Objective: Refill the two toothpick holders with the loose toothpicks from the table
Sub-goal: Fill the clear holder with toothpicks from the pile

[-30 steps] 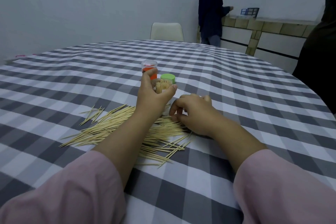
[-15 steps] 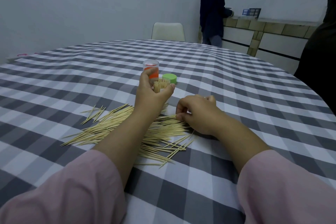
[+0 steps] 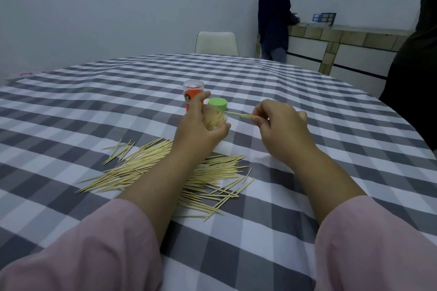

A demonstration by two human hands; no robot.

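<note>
Two hands: the left hand curls round a clear holder, tilted with its mouth toward the right hand, which pinches a small bunch of toothpicks at finger and thumb.
Bunch: level, tips pointing at the holder's mouth, close to it but not yet in; how many sticks it holds is too blurred to count.
Holder in hand: already well packed with sticks, so little room seems left.
Loose pile: lies on the checked tablecloth under and on both sides of the left forearm, just behind the left hand.
Second holder: orange, upright, just beyond the left hand's fingers; a green cap sits beside it, between the two hands and a little farther off.
Risk, jamming: tips may catch on sticks already inside and splay out or fall.
Risk, spilling: tilt the holder further and its contents could slide out onto the cloth.
Risk, forearm: a shift of the left arm could drag and scatter the pile.
Risk, knock: the left fingers are near enough to the orange holder to tip it.
</note>
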